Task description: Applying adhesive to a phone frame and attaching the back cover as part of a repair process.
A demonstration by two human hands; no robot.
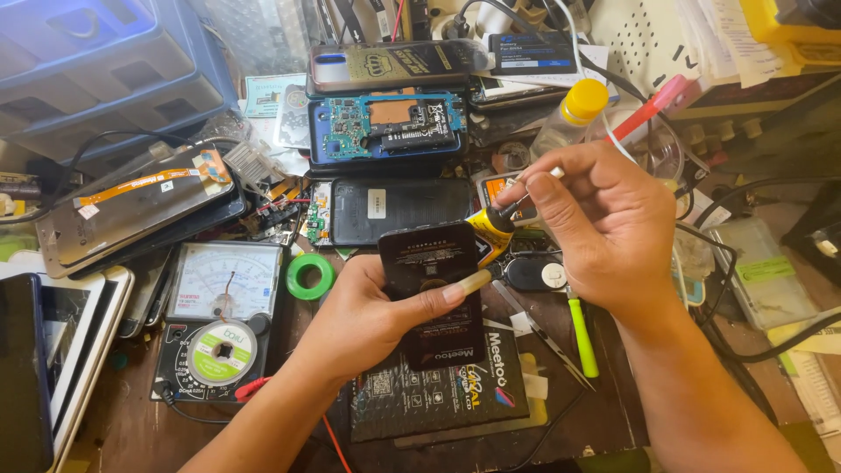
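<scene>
My left hand (pixel 368 320) grips a flat black battery (pixel 431 285), thumb lying across its face, over the middle of a cluttered bench. My right hand (pixel 600 228) is closed around a small yellow glue tube (pixel 491 229) with a black nozzle, its tip touching the battery's upper right corner. Above them lies an opened phone (pixel 385 131) with its blue frame and circuit board bare. Another black battery (pixel 399 210) rests just behind the one I hold.
An analog multimeter (pixel 223 289) carries a solder spool (pixel 221 352); a green tape roll (pixel 310 276) lies beside it. Tweezers (pixel 539 335), a green-handled tool (pixel 583 337), a yellow-capped bottle (pixel 569 118), phone screens (pixel 131 210) at left, blue bins (pixel 96 61), many cables.
</scene>
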